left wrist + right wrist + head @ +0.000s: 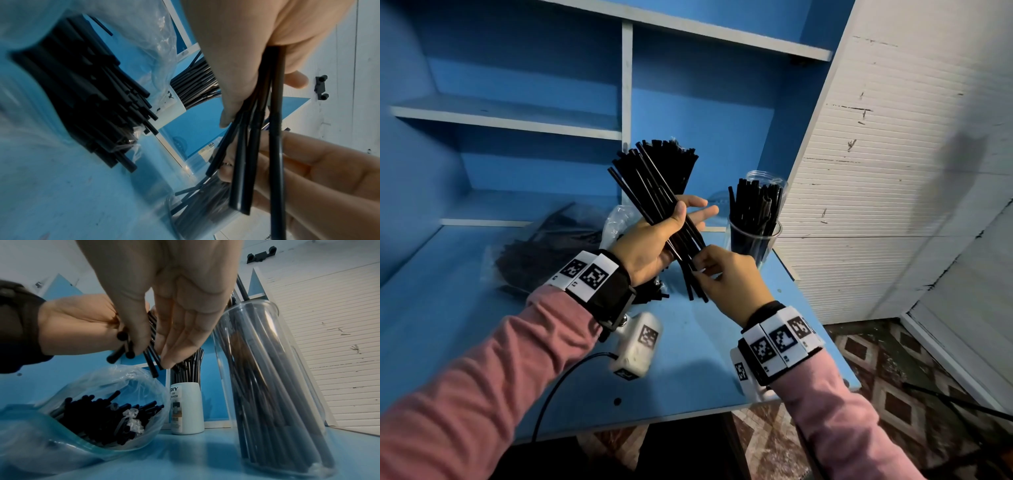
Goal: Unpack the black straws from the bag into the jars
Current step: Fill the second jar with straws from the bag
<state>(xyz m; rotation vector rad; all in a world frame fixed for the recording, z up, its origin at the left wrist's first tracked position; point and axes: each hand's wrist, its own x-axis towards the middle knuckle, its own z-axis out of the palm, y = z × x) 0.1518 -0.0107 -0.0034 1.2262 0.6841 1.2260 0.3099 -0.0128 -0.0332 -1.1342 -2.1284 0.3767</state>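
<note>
Here, the risk is a spill: the bunch of straws [654,192] at the centre of the head view fans out loosely at its top, and a slack hold or a sharp tug from below could let straws slide out onto the table [465,325] or the floor at lower right. The left hand [650,240] grips the bunch around its middle, thumb curled over the front, fingers stretched out behind. The right hand [729,274], just below it, pinches the lower ends of a few straws between thumb and fingertips, seemingly evening them or drawing some out. The clear jar [753,236], right of centre, already stands crowded with straws, so pushing more in could snag on them or tip it near the table edge. The bag [544,250], left of centre, lies on its side with straws inside, its mouth open. In the right wrist view, a white jar [188,410] with straws stands behind.
</note>
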